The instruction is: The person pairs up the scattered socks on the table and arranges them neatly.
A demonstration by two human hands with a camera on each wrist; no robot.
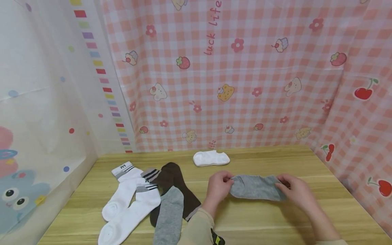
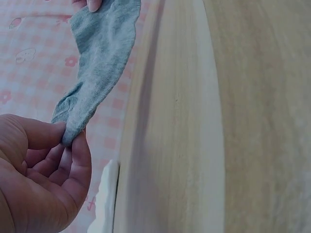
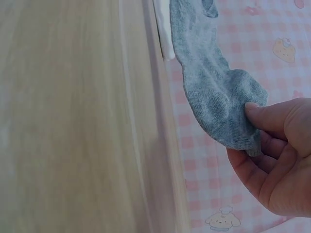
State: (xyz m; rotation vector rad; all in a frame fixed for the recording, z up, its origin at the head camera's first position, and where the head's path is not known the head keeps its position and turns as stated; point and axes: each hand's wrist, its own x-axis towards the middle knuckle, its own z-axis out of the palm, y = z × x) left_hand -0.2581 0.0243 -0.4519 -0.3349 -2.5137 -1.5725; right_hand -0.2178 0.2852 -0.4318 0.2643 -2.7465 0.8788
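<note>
Between both hands a grey sock (image 1: pixel 256 187) is stretched out sideways above the table. My left hand (image 1: pixel 218 189) pinches one end of it between thumb and fingers, seen close up in the left wrist view, where that hand (image 2: pixel 46 170) grips a gathered tip. At the other end, my right hand (image 1: pixel 296 191) pinches the sock, and in the right wrist view the thumb of that hand (image 3: pixel 279 150) presses on the fabric. Behind the held sock lies a white low-cut sock (image 1: pixel 211 158). A second grey sock (image 1: pixel 169 216) lies left of my left forearm.
Two white socks with striped cuffs (image 1: pixel 130 212) lie on the left of the wooden table (image 1: pixel 245 221). Dark brown socks (image 1: pixel 174 180) lie partly under the second grey sock. A pink checked cloth (image 1: pixel 196 78) hangs behind the table, with a white patterned cloth (image 1: pixel 46 102) at the left.
</note>
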